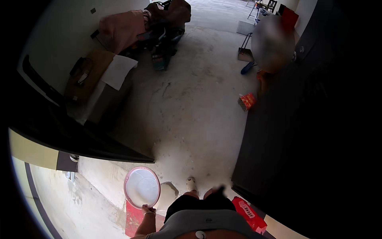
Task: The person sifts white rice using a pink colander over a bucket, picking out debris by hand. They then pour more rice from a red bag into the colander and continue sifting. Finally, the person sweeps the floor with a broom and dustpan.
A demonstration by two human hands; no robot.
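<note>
My left hand [148, 209] grips the lower rim of a round white basin with a pink rim [142, 187], held tilted beside my left leg. Under the basin a flat red object [133, 218] shows by my forearm. My white shoe [191, 184] stands on the pale concrete floor [191, 111] just right of the basin. My right hand is out of sight.
A dark door leaf [83, 141] opens at the left and a dark wall panel [286, 139] runs along the right. A red packet [248, 211] lies by my right side, a small red box [247, 100] farther off. Another person [272, 44] stands beyond, near a dustpan [244, 52] and a covered scooter [163, 24].
</note>
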